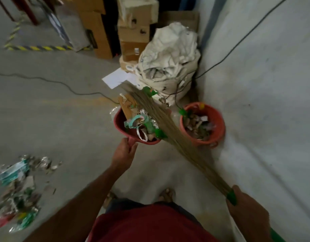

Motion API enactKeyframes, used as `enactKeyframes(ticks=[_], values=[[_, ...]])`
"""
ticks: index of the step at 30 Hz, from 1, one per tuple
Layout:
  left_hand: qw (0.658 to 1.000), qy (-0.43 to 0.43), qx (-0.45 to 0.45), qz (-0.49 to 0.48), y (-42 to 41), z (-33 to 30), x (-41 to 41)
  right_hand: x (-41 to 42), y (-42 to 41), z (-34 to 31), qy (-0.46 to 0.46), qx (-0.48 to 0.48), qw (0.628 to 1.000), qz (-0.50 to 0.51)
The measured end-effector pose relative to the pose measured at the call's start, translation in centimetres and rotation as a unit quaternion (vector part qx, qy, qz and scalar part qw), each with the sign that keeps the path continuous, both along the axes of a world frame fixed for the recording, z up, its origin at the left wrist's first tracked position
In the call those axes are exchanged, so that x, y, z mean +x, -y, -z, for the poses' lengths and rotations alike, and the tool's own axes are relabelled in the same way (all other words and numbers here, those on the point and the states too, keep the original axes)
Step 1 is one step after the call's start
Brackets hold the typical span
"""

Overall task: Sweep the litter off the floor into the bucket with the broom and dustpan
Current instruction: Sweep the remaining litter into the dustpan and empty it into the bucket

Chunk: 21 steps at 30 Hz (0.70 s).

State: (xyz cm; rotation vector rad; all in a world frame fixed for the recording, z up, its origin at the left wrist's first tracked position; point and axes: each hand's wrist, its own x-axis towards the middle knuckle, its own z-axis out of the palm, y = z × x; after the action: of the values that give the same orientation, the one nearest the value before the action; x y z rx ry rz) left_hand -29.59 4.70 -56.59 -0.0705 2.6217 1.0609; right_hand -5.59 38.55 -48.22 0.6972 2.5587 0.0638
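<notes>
My left hand (124, 151) grips the handle of a red dustpan (120, 125), held off the floor and loaded with paper scraps, a cardboard strip and green wrappers. My right hand (246, 208) grips the green handle of a straw broom (170, 123). The bristles slant up and left, lying across the right side of the dustpan's load. Just right of the dustpan, by the wall, an orange-red bucket (218, 131) stands partly filled with litter. A pile of litter (17, 189) lies on the floor at the lower left.
A white sack (170, 55) stuffed with cloth stands behind the bucket, with stacked cardboard boxes (133, 34) further back. A black cable (45, 79) crosses the floor at left; another runs down the grey wall (264, 84) on the right. A white paper sheet (117, 78) lies near the sack.
</notes>
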Motion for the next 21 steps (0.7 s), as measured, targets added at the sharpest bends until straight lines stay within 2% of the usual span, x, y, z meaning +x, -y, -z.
enactKeyframes(ticks=[3,11,18,21], values=[[0.998,0.003,-0.008,0.056,-7.1,-0.1,-0.8,2.9,-3.9,-0.1,0.004,-0.003,0.999,0.053],[0.985,0.032,-0.041,0.166,-21.6,-0.7,-3.5,6.2,-10.3,0.9,0.012,-0.086,0.98,0.181],[0.969,0.054,-0.053,0.234,-30.6,0.9,-7.0,4.3,-12.2,3.1,0.01,-0.1,0.968,0.23],[0.959,0.077,-0.084,0.26,-33.4,2.5,-9.1,2.1,-12.9,4.5,0.016,-0.078,0.968,0.239]])
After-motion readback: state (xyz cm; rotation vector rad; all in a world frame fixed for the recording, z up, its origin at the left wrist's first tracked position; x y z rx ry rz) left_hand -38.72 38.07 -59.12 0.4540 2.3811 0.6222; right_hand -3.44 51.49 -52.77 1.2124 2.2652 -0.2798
